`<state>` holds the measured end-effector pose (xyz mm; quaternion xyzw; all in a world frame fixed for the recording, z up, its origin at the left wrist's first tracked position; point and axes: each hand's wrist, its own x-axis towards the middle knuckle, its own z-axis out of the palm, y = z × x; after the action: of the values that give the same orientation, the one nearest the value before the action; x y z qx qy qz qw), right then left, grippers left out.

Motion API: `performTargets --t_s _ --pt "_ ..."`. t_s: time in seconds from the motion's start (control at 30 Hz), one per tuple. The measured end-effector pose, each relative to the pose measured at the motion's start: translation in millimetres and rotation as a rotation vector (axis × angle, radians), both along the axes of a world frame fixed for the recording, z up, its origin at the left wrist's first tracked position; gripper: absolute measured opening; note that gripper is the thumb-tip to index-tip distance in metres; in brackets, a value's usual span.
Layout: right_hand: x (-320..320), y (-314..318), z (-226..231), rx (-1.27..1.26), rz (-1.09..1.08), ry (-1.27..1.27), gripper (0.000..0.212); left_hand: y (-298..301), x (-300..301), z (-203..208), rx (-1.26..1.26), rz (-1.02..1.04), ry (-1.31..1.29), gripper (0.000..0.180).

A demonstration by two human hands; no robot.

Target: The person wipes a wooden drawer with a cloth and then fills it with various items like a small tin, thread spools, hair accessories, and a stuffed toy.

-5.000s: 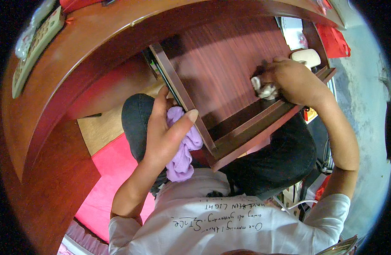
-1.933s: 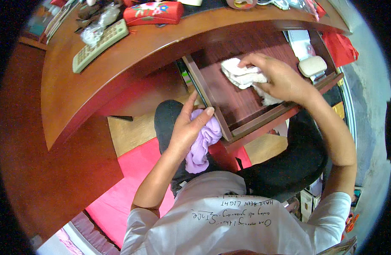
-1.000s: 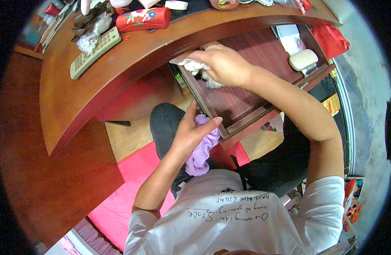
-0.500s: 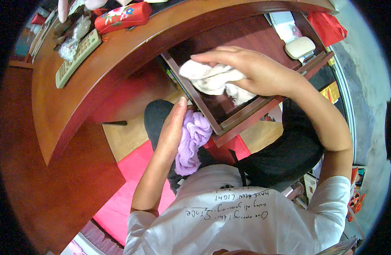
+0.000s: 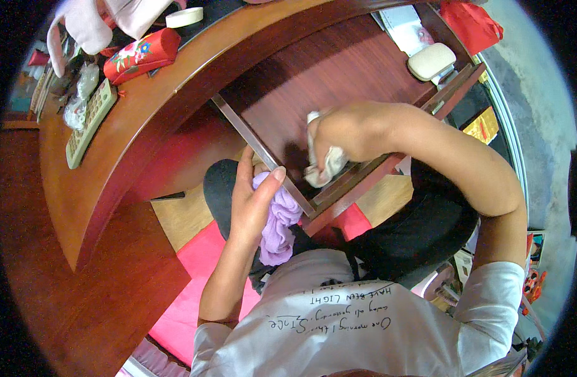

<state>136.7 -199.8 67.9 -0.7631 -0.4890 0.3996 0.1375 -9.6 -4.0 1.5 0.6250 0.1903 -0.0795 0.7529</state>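
Observation:
Inside the pulled-out wooden drawer (image 5: 288,75), my right hand (image 5: 357,133) is closed around a crumpled white cloth (image 5: 331,164) and presses it into the near corner of the drawer floor. My left hand (image 5: 246,204) grips the drawer's left side wall, thumb over the rim. A bunched purple cloth (image 5: 278,223) hangs from that same hand, outside the drawer and above my lap. At the drawer's right end lie a cream oval case (image 5: 431,61) and some white papers (image 5: 406,36).
The curved wooden desktop (image 5: 156,91) arches over the drawer's left and far sides. On it are a red embroidered case (image 5: 144,56), a pale green keypad-like device (image 5: 91,122) and a white ring (image 5: 184,17). A red bag (image 5: 470,28) sits beyond the drawer's right end.
My right hand has swept the white cloth toward the drawer's near corner and closed more tightly on it. My left thumb has come over the drawer's rim. The view has shifted slightly.

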Motion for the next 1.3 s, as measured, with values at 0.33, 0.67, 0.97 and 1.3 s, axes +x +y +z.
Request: performTargets --t_s 0.33,0.67,0.97,1.3 --pt "44.3 -89.6 16.7 0.093 -0.158 -0.422 0.044 -0.8 -0.5 -0.9 0.011 -0.014 -0.048 0.086" --pt "65.3 -124.2 15.8 -0.415 -0.309 -0.739 0.042 -2.0 2.2 -5.9 -0.062 -0.017 -0.099 0.086" --pt "1.1 -22.3 -5.3 0.118 -0.223 -0.483 0.035 -0.8 1.7 -5.7 -0.04 0.005 -0.101 0.087" --pt "85.5 -59.2 -43.6 -0.021 -0.579 -0.947 0.054 0.2 2.6 -9.3 -0.015 -0.035 -0.12 0.084"
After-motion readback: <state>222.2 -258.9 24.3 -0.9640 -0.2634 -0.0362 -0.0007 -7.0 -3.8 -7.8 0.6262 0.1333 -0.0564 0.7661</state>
